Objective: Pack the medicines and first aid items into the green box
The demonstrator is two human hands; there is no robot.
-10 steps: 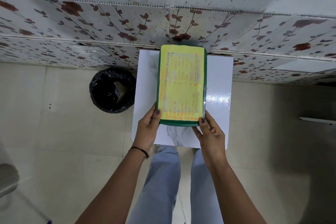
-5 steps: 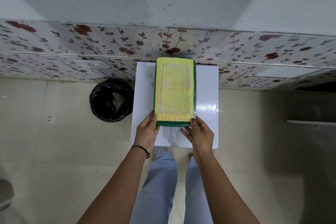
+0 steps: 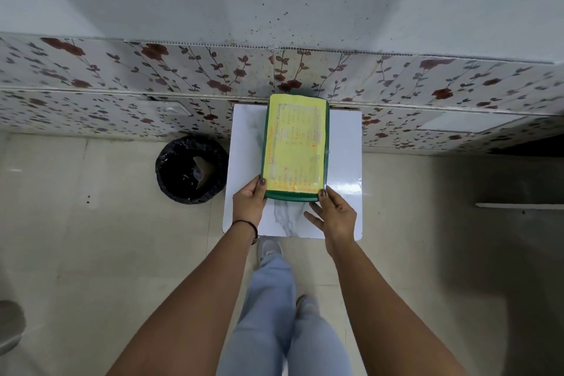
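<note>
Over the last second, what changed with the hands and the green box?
The right hand has loosened: its fingers now spread over the white table, only the thumb touching the green box at its near corner. The left hand keeps its grip on the other near corner. The box stays shut on the table, the bin beside it; the view itself shifted.

The green box (image 3: 297, 146) occupies the worktop's (image 3: 345, 162) centre strip, its far end against the flowered wall (image 3: 183, 79). Bare worktop lies open on both sides and along the near edge. A black-lined bin (image 3: 190, 172) stands just left of the worktop.
</note>
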